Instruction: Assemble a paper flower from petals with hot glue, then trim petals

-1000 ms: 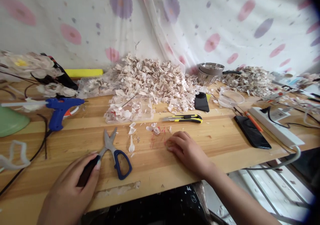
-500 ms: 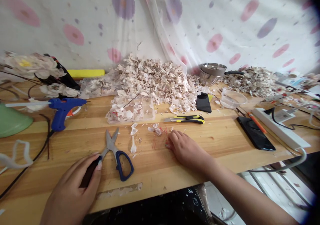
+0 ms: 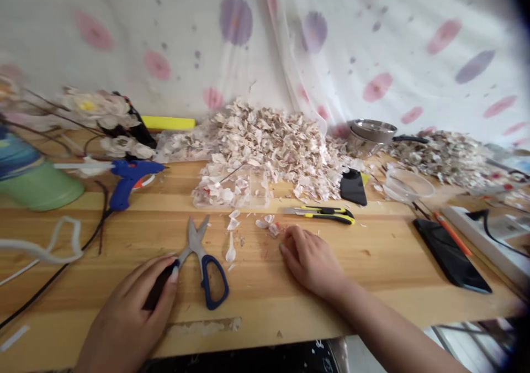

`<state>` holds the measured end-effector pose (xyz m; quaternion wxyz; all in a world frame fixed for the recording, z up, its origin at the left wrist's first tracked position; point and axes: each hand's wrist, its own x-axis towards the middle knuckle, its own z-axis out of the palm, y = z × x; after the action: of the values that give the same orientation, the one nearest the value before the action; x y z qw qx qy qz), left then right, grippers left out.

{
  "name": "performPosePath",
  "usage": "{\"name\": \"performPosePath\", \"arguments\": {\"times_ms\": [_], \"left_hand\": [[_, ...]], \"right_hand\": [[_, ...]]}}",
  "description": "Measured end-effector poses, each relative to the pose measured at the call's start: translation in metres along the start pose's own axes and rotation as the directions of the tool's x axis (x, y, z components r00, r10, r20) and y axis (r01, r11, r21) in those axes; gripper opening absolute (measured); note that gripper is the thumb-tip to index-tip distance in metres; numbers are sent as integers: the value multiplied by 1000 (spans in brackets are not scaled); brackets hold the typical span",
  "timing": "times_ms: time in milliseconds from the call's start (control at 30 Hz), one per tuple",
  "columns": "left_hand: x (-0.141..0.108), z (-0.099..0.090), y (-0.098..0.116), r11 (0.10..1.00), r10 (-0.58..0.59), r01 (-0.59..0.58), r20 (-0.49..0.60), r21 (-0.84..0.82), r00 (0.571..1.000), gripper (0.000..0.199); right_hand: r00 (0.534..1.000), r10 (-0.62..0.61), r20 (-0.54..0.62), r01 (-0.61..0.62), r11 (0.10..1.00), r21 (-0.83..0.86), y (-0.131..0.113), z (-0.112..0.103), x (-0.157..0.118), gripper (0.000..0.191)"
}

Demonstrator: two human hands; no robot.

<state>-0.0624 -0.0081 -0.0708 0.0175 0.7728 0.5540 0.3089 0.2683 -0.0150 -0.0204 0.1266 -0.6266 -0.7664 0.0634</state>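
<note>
two hands rest on the wooden table (image 3: 372, 262). far left stands a green pot (image 3: 37, 188), with a blue glue gun (image 3: 128, 177) just beyond it and a white loop of cord (image 3: 49, 243) lying nearer. the left hand (image 3: 132, 312) lies over the dark handle of the scissors (image 3: 199, 257), fingers curled onto it; the blades are apart and the blue handle lies free beside the thumb. a few white flakes (image 3: 232, 235) lie between the hands. the right hand (image 3: 312, 259) is flat on the wood, fingers together, holding nothing, fingertips at the small scraps (image 3: 269, 226). behind are a clear box (image 3: 232, 188) and a big heap of flakes (image 3: 273, 143). a yellow knife (image 3: 321, 214) lies just past the right hand, a black phone (image 3: 451, 254) well to its right.
</note>
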Motion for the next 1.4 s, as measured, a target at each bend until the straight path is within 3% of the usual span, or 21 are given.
{"name": "performPosePath", "arguments": {"times_ms": [67,200,300,433,500,600,733,867,1033,1233,1400], "left_hand": [[2,-2,8,1000,16,-16,-20,22,1000,32],[8,-9,22,985,164,-161,-49,66,985,30],[9,-16,30,982,187,-188,39,28,982,29],[12,-25,41,983,169,-148,234,-106,957,35],[21,-29,41,986,122,-85,275,-142,954,36],[46,-32,29,1000,-28,29,304,2,952,44],[84,-22,-4,982,-145,99,306,163,941,57],[99,0,-23,960,-180,90,340,265,923,70],[93,12,-20,947,-162,36,378,318,911,80],[89,9,-8,953,-114,-20,419,303,901,73],[103,21,-10,955,-103,-20,393,295,914,71]], "right_hand": [[997,-34,-64,35,999,11,3,3,-2,14],[988,-81,-134,86,996,30,12,10,-4,21],[990,-62,-123,69,997,47,17,14,-3,22],[997,-31,-69,38,994,100,21,15,-2,27],[999,-5,-40,10,992,122,22,15,-2,30],[999,31,-8,-30,990,135,21,14,-2,32],[999,49,13,-51,989,140,20,13,-1,33],[999,43,15,-45,987,154,20,12,-1,34],[999,38,21,-41,983,178,20,12,0,34],[999,25,30,-30,979,201,20,9,-1,32],[1000,8,7,-9,980,198,20,9,-2,30]]}}
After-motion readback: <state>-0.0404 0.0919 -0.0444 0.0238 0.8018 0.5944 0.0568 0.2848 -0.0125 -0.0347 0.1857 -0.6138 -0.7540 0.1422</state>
